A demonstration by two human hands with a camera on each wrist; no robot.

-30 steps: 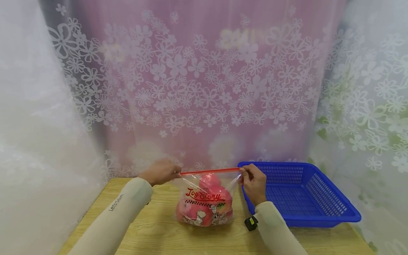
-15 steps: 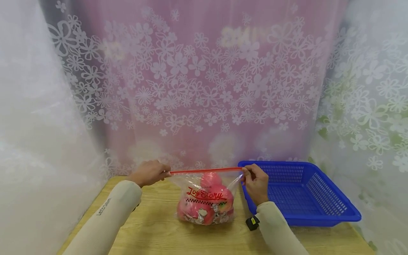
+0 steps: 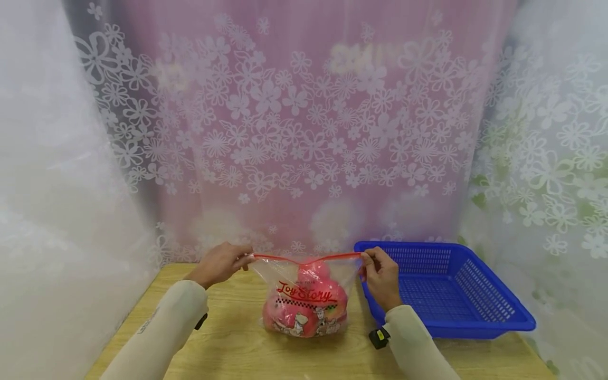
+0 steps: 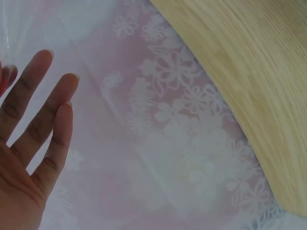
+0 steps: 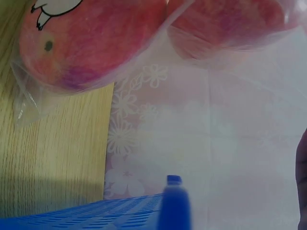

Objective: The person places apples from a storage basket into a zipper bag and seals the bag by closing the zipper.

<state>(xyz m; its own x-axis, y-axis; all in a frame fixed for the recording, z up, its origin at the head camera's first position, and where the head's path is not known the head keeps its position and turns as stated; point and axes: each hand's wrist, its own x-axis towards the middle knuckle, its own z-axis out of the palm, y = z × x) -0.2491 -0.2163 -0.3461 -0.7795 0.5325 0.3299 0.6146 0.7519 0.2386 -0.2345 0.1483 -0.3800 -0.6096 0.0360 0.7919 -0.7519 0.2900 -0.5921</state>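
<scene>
A clear zip bag (image 3: 306, 301) with a red top strip and "Toy Story" print stands on the table, filled with several pink-red round fruits (image 3: 313, 272). My left hand (image 3: 223, 263) pinches the left end of the strip; in the left wrist view its other fingers (image 4: 41, 129) are spread loosely. My right hand (image 3: 381, 275) pinches the right end of the strip, beside the basket's near-left corner. Between the hands the strip sags in the middle, over the top fruit. The right wrist view shows fruit (image 5: 96, 43) through the plastic, with just a sliver of the hand at the right edge.
A blue plastic basket (image 3: 475, 328) with slotted walls stands on the right of the wooden table (image 3: 228, 338). Flower-patterned curtains (image 3: 304, 132) hang behind and on both sides. A small black device (image 3: 379, 338) sits at the right wrist.
My left hand has moved left along the strip to its end. The strip was straight and taut; now it dips in the middle. The right hand has barely moved.
</scene>
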